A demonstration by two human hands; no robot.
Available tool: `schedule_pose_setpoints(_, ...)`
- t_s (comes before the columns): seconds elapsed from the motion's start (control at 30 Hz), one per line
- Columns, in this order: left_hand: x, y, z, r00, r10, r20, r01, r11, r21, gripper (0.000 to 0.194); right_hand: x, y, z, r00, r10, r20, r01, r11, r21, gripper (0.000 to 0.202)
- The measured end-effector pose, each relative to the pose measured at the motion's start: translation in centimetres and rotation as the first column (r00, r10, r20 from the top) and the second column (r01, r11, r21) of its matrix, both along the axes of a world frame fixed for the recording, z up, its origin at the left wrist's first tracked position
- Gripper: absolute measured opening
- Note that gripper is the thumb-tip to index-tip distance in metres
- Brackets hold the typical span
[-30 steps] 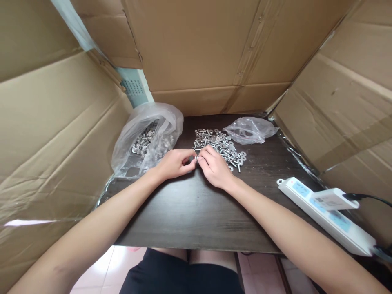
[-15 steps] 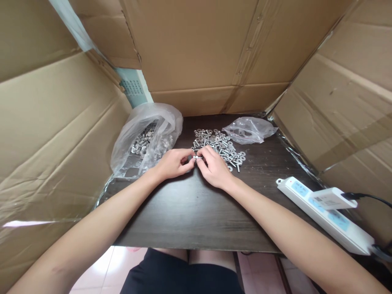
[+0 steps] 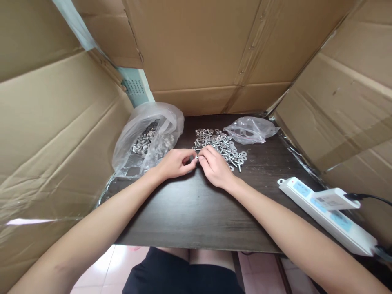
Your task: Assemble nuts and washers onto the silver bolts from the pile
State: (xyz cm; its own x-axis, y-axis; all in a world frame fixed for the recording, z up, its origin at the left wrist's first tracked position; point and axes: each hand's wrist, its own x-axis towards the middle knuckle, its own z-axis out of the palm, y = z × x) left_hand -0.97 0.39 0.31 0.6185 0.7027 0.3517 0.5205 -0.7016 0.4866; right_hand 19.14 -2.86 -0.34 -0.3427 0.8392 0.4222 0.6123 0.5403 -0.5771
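Observation:
My left hand [image 3: 178, 163] and my right hand [image 3: 215, 166] meet fingertip to fingertip over the dark table. Between them is a small shiny metal piece [image 3: 197, 157], mostly covered by the fingers, which looks like a bolt with a nut or washer. Both hands pinch it, the left from one side and the right from the other. Just behind my right hand lies a loose pile of bolts, nuts and washers [image 3: 228, 152]. To the left, behind my left hand, a clear plastic bag [image 3: 165, 112] holds many metal parts [image 3: 143, 143].
A second clear plastic bag [image 3: 252, 130] lies behind the pile to the right. A white power strip [image 3: 324, 216] with a plugged-in adapter [image 3: 333, 199] and black cable is at the right. Cardboard walls [image 3: 196, 49] surround the dark table [image 3: 190, 216].
My right fingers have closed in, so less of the metal piece shows between the hands. The whole view has shifted slightly.

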Motion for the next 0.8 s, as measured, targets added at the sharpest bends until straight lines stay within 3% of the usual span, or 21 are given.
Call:
schedule_pose_setpoints(0.33, -0.1, 0.06, -0.14, 1.0, 0.022, -0.001, -0.022, 1.0, 0.006, 0.021, -0.06, -0.2, 0.06, 1.0, -0.011, 0.004, 0.011, 1.0, 0.005, 0.006)
schedule_pose_setpoints(0.8, -0.06, 0.05, -0.16, 1.0, 0.003, 0.005, -0.003, 1.0, 0.012, 0.021, -0.04, -0.04, 0.07, 1.0, -0.013, 0.026, 0.013, 1.0, 0.01, 0.015)
